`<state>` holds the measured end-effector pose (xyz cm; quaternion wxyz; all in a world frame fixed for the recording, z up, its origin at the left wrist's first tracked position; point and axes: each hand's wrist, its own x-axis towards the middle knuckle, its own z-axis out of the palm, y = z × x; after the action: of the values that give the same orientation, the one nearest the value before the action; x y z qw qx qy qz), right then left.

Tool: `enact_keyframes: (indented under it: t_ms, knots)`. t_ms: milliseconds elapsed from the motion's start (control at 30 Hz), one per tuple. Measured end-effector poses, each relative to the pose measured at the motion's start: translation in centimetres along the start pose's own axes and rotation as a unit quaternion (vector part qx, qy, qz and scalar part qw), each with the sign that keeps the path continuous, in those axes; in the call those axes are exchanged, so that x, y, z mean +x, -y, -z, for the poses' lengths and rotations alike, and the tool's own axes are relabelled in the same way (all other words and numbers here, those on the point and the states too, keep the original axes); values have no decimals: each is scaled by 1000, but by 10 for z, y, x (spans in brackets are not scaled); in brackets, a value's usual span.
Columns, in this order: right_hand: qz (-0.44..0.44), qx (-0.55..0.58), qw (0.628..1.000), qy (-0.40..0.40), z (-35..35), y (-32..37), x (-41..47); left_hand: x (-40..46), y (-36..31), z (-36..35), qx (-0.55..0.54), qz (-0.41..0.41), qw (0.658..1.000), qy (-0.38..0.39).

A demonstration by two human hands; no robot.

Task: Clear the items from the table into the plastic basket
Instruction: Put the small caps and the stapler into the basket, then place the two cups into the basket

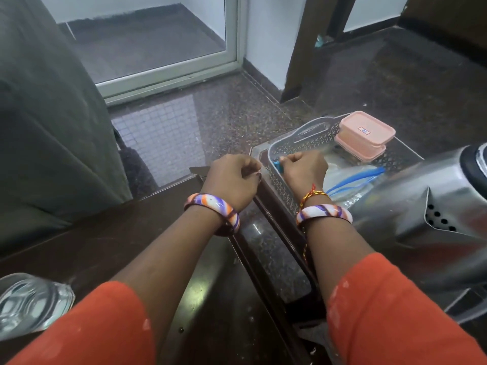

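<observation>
While my right fingers (291, 159) are pinching a small blue piece (278, 165) inside the basket (279, 146), my left hand (233, 177) is curling shut at the surface (131, 233) edge just beside it, on what I cannot tell. A pink box (366, 133) and a bag (350, 177) are lying in the basket.

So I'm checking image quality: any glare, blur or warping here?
Head view: glare on the floor by the glass door; the steel container at right is blurred and stretched; both hands are slightly soft.
</observation>
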<state>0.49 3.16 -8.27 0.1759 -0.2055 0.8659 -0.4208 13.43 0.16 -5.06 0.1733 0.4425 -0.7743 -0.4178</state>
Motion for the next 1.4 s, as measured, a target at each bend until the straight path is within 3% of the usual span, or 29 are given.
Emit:
enact_keyframes:
  t_ms: [200, 367, 600, 700, 800, 933, 1000, 1167, 1267, 1400]
  knots:
    - [-31, 41, 998, -29, 2, -6, 1, -9, 11, 15, 7, -11, 1000, -3]
    - [105, 3, 993, -58, 10, 15, -60, -42, 19, 40, -12, -10, 999, -31]
    - [239, 77, 955, 157, -50, 20, -232, -160, 81, 106, -28, 4, 990, -137]
    - [240, 74, 936, 246, -72, 9, -302, -226, 129, 133, -36, 41, 976, -210]
    - [227, 7, 914, 336, -91, -8, -355, -293, 178, 161, 14, 85, 961, -262]
    - [242, -202, 813, 490, -110, -28, -408, -365, 240, 204, 128, 158, 936, -289]
    - [257, -275, 794, 478, -119, -32, -424, -394, 269, 222, 188, 228, 909, -292]
    - [272, -309, 827, 384, -140, -35, -447, -430, 325, 255, 229, 432, 826, -280]
    - [260, -317, 821, 399, -152, -30, -463, -433, 352, 275, 221, 465, 819, -253]
    - [279, -306, 818, 400, -162, -23, -486, -430, 382, 300, 190, 450, 846, -214]
